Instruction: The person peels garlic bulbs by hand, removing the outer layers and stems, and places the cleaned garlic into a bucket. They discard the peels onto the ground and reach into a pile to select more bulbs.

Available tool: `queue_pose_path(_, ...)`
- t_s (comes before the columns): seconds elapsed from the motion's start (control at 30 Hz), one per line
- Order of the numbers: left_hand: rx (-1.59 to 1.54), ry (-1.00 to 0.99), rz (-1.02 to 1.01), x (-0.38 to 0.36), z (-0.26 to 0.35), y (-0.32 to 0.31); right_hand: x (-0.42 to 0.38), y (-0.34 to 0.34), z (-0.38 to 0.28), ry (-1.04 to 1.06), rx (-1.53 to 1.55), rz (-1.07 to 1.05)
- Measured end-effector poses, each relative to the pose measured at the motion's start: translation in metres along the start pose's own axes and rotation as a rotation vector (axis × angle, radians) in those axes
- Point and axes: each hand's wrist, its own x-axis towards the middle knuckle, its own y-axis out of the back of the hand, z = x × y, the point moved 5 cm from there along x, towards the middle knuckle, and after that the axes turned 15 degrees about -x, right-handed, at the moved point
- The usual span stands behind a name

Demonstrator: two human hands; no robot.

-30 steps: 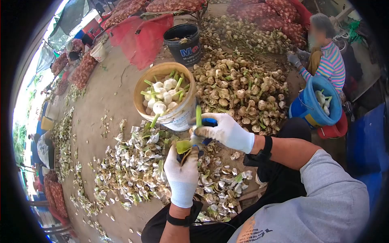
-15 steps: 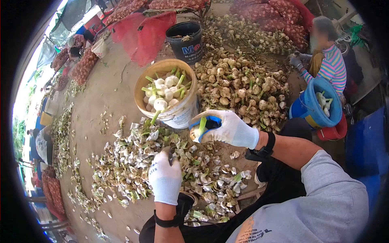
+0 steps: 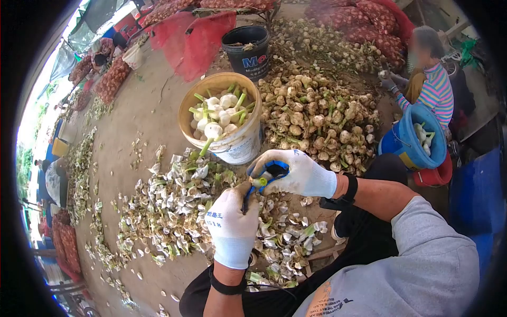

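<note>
Both of my hands wear white gloves with dark blue palms and meet in front of my knees. My right hand (image 3: pixel 296 171) is closed around a garlic bulb (image 3: pixel 259 182), its green cut stem facing me. The fingers of my left hand (image 3: pixel 232 216) press together against the same bulb from the lower left; the gloves hide most of it. Just beyond my hands stands a white bucket (image 3: pixel 235 153) holding cleaned white garlic bulbs (image 3: pixel 214 130) with short green stems. Stripped garlic skins (image 3: pixel 174 195) lie heaped on the ground below and left of my hands.
A large pile of unpeeled garlic (image 3: pixel 317 116) lies ahead. Behind the white bucket is a black bucket (image 3: pixel 248 58). At right, a person in a striped top (image 3: pixel 435 92) sits by a blue bucket (image 3: pixel 396 140). Red mesh sacks (image 3: pixel 364 21) lie at the back.
My left hand has risen from the skins, moving right and up to the garlic bulb. My right hand has turned the bulb so its stem end faces me.
</note>
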Motion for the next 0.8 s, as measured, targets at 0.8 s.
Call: queue_pose_path(0.8,-0.494,0.410,0.252,0.001,-0.022,0.001,0.002,0.020,0.032,-0.323,0.469,0.075)
